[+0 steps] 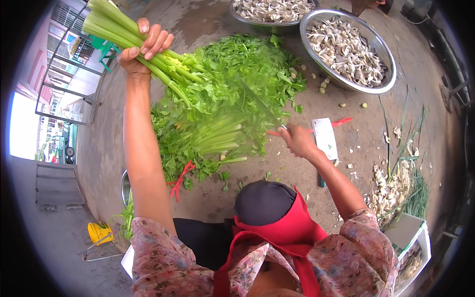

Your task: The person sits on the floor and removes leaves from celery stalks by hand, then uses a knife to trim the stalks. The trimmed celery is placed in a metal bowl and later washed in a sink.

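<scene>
My left hand (146, 48) grips a bunch of celery (111, 28), stalk bases up at the upper left, leaves slanting down to the right. My right hand (298, 140) is closed around the handle of a knife (261, 104), whose blade points up and left over the greens and is partly blurred. Under the blade lies a big pile of leafy celery tops (237, 63) on the ground. More cut celery stalks (219, 139) lie at the near side of the pile. A cleaver (325, 137) rests flat just right of my right hand, across a red strip (341, 122).
Two metal basins, one at the right (391, 80) and one at the top (256, 23), hold torn mushrooms. Another red strip (182, 182) lies below the pile. Garlic or onion peelings (386, 185) and green stalks are at right, beside a white foam box (423, 245). A yellow bucket (99, 233) stands lower left.
</scene>
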Available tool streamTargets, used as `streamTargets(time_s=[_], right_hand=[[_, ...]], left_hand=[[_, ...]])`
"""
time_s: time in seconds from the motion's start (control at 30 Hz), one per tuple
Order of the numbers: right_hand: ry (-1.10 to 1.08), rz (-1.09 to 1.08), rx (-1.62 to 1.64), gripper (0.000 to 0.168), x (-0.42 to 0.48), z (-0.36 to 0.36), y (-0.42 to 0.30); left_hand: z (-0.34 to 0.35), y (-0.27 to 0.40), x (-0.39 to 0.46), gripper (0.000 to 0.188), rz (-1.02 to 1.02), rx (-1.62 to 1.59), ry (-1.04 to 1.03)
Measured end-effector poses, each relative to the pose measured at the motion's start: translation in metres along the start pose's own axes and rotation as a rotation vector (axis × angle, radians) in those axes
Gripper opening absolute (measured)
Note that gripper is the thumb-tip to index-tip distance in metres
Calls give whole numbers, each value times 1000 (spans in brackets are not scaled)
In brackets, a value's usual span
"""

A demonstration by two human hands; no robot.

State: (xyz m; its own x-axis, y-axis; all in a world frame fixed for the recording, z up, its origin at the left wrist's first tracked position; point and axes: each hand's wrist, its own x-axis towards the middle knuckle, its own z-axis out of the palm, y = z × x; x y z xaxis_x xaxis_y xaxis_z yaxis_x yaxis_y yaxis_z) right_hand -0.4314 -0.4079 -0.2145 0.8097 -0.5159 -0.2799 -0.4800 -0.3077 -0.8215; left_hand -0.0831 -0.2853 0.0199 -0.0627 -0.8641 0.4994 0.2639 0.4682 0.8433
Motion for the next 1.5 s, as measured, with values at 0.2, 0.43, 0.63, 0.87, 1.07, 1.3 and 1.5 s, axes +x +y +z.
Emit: streamTargets(time_s=[0.2,0.43,0.63,0.87,1.07,1.3,1.5], right_hand=[[17,-99,240,42,-27,-20,-59],[-78,-130,-101,44,-8,-10,-19],[-98,60,211,40,-56,-13,-27],[-41,-288,96,36,-47,-1,-36],[-101,146,206,37,-68,-11,1],[77,-246,-18,40,-34,-5,-34],[-50,146,113,36,-46,-3,20]], left_hand=[[4,1,-9,34,-41,-70,-55],[11,0,6,37,-85,-48,-118],[-7,19,-13,41,35,20,-45],[-3,12,0,40,103,9,116],[-12,27,-11,41,162,-1,109],[-7,25,-15,39,182,-28,105],[-6,39,-17,39,184,-18,52]])
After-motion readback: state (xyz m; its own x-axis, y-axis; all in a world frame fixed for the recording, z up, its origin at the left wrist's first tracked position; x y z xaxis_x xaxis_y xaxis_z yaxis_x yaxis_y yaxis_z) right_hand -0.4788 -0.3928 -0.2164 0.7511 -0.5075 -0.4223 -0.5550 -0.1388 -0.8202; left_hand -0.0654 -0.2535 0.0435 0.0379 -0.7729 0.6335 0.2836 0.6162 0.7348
